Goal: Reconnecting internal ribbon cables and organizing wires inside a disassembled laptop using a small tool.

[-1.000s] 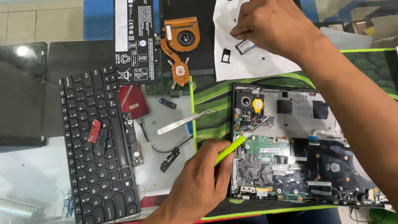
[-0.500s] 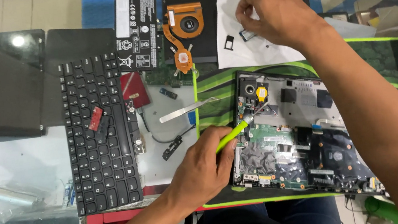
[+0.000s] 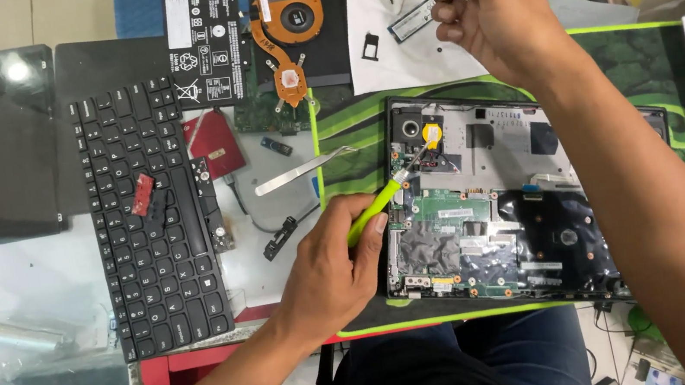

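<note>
Screwdriver (image 3: 379, 205) | our left hand (image 3: 329, 264) clasps it, tip slanting up-right onto laptop (image 3: 491, 200) | right hand (image 3: 495, 13) pinches small part beyond laptop

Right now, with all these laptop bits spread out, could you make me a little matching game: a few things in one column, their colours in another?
Things:
1. screwdriver handle in the left hand
2. cooling fan
3. keyboard
4. sheet of paper under the right hand

Colours:
A. white
B. black
C. lime green
D. copper orange

Pairs: 1-C, 2-D, 3-B, 4-A
</note>
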